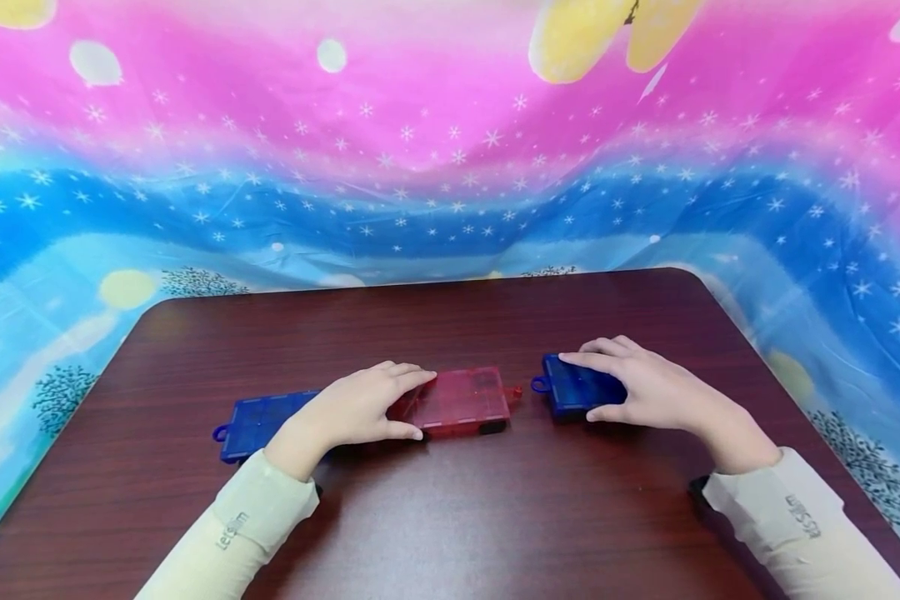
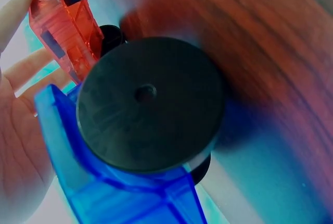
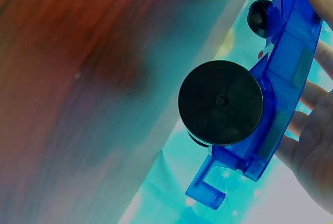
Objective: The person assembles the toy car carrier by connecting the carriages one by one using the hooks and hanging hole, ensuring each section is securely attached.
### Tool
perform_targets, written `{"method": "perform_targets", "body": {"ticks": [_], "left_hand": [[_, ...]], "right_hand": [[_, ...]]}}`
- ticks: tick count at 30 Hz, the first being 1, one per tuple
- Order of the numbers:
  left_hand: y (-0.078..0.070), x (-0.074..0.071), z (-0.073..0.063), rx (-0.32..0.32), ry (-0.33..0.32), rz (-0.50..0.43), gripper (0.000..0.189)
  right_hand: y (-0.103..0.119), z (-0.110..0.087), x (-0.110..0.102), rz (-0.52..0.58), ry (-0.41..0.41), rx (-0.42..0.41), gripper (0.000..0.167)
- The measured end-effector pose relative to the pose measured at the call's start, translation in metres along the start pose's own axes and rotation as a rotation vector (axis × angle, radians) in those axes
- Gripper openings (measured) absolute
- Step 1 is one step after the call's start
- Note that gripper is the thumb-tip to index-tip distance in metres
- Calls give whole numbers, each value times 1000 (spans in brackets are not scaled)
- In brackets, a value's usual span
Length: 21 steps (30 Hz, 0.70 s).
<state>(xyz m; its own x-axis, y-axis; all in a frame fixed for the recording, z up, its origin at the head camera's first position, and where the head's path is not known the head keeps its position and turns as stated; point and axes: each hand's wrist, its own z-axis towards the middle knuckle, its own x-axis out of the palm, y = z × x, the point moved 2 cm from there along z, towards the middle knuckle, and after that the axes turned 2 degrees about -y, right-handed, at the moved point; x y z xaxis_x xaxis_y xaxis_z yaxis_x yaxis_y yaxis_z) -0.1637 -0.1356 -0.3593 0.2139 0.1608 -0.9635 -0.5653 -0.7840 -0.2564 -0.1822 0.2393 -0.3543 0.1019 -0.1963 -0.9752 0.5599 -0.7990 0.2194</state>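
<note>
My left hand spans the left end of a see-through red toy wagon, thumb on its near side and fingers over the far side. Left of it, partly behind the wrist, stands a blue toy wagon with a ring at its left end. A small hook sticks out from the red wagon's right end. Across a short gap, my right hand grips a second blue wagon between thumb and fingers, its ring facing the hook. Its far end shows a bent blue hook in the right wrist view.
All three wagons are on a dark brown wooden table with rounded far corners. Close to the left wrist camera looms a large black wheel. Behind the table hangs a pink and blue patterned cloth.
</note>
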Motion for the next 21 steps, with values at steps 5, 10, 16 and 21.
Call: {"method": "perform_targets", "body": {"ticks": [5,10,16,21], "left_hand": [[0,0,1,-5,5,-6,79],[0,0,1,-3,5,-1,78],[-1,-1,2,-4,7,-1,79],[-1,-1,2,3,6,0,78]], "right_hand": [[5,4,1,8,-2,-11,77],[8,8,3,19,2,-28,77],[10,12,6,19,13,-28,78],[11,14,9,23,18,-29,77]]}}
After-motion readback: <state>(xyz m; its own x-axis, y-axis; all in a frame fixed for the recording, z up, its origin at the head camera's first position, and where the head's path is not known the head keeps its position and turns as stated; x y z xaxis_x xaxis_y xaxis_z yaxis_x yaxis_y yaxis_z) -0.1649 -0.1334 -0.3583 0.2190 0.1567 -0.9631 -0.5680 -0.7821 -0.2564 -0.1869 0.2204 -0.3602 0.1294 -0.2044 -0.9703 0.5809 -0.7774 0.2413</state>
